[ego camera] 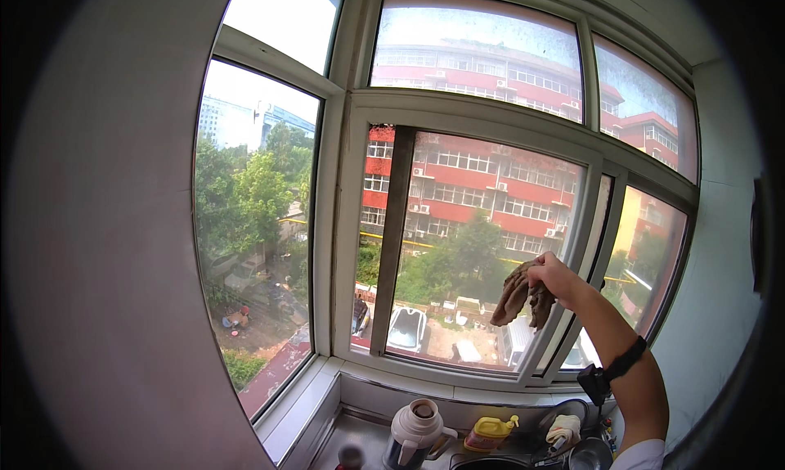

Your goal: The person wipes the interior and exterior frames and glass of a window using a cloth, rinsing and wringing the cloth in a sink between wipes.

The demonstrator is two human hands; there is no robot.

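My right hand (pixel 557 277) is closed on a brown cloth (pixel 518 295), which hangs down in folds in front of the lower right part of the sliding window pane (pixel 466 224). The hand is close to the pane's white right frame (pixel 567 249); whether it touches the glass I cannot tell. A black strap with a small black device (pixel 595 383) is around the right forearm. My left hand is out of view.
Below the white tiled sill (pixel 423 387) stand a thermos flask (pixel 417 430), a yellow pump bottle (pixel 489 433), a dark pan (pixel 490 462) and a pale cloth (pixel 564 429) among cookware. A plain wall (pixel 116 224) stands at the left.
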